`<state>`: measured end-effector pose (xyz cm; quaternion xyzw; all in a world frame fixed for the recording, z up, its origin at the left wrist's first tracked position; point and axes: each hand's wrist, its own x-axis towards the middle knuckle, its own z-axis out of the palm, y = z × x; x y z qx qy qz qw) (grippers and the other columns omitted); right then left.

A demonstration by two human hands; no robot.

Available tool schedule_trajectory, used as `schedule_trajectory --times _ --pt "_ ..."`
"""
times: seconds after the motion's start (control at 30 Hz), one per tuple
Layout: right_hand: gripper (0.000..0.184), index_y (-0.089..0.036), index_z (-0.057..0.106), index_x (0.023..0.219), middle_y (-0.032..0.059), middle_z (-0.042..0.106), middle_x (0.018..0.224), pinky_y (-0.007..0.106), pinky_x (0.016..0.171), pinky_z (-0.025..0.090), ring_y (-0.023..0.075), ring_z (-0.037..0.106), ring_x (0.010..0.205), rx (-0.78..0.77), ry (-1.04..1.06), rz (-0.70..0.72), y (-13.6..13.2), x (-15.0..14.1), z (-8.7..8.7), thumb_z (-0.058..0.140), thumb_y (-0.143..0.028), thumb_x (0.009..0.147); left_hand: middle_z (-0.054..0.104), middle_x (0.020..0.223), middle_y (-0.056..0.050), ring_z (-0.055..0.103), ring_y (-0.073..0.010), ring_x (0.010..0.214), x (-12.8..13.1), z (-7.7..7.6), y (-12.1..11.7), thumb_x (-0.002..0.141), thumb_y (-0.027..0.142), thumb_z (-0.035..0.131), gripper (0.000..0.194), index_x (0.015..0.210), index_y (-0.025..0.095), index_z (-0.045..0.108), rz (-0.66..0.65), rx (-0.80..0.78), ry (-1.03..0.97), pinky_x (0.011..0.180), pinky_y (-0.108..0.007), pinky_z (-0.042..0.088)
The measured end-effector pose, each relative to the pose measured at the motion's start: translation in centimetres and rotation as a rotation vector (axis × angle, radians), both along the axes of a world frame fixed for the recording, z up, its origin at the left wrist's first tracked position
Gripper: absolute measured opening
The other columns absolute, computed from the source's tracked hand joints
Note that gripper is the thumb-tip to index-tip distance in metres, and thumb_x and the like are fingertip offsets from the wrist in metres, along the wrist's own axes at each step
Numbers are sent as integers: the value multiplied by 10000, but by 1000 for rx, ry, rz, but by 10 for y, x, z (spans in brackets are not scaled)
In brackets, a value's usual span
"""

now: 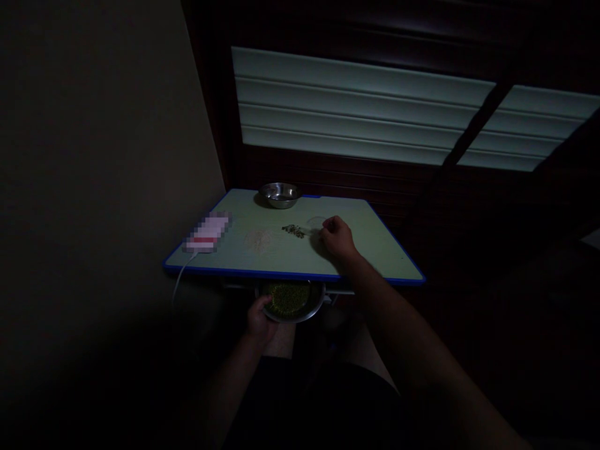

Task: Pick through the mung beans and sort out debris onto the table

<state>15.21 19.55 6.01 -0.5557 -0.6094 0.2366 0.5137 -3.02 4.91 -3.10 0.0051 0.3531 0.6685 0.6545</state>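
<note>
Dimness covered the table (375, 250); its edge hid part of the bowl (317, 309) the left hand (260, 320) gripped; the right hand's (336, 237) grip was unclear.

Left hand (261, 322) grips a bowl (313, 310) — green grains (289, 299) inside — below the tabletop (225, 264).
</note>
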Motion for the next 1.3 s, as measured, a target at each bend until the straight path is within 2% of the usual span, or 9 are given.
schedule_trajectory --times 0.07,0.2,0.5,0.7,0.9,1.17,1.3 --pt "145 -188 586 817 2 639 773 279 718 479 144 583 723 69 -100 -32 0 1 -2 549 -210 679 761 767 -85 726 -291 877 1 2 -1 626 126 585 342 929 125 744 1 -2 17 893 -451 553" --pt "178 -182 665 856 34 701 861 288 799 479 159 620 808 109 -194 -4 -2 2 -3 532 -214 742 765 771 -70 729 -280 865 0 4 -1 644 132 572 336 936 140 737 -14 0 45 902 -461 550" --pt "172 -196 717 894 54 738 905 288 808 475 172 650 827 65 -379 -5 -2 1 -2 567 -234 819 766 791 -77 727 -279 871 -1 2 -1 654 131 568 381 999 131 729 -22 -4 55 909 -466 546" --pt "165 -191 715 893 57 735 897 296 801 471 177 643 824 62 -364 58 -2 1 -2 576 -237 817 771 832 -88 723 -297 889 -1 3 0 642 118 568 455 1072 122 719 -22 -7 43 891 -478 552" --pt "149 -180 700 845 24 713 818 273 774 468 152 622 775 47 -285 160 -7 -1 0 572 -221 783 763 773 -87 729 -282 827 0 4 0 642 118 563 397 999 117 735 -14 -16 46 894 -467 552" --pt "143 -175 683 755 20 679 740 270 743 463 148 597 721 35 -212 17 -9 -1 2 555 -234 737 772 869 -95 722 -300 900 -2 0 -1 640 132 581 466 1084 133 722 -36 22 45 905 -482 546" --pt "142 -177 681 719 14 670 708 268 708 453 151 593 699 14 -187 -25 -9 1 3 548 -227 709 772 852 -93 723 -295 893 -2 1 0 640 132 576 444 1057 127 727 -28 12 33 906 -478 545"
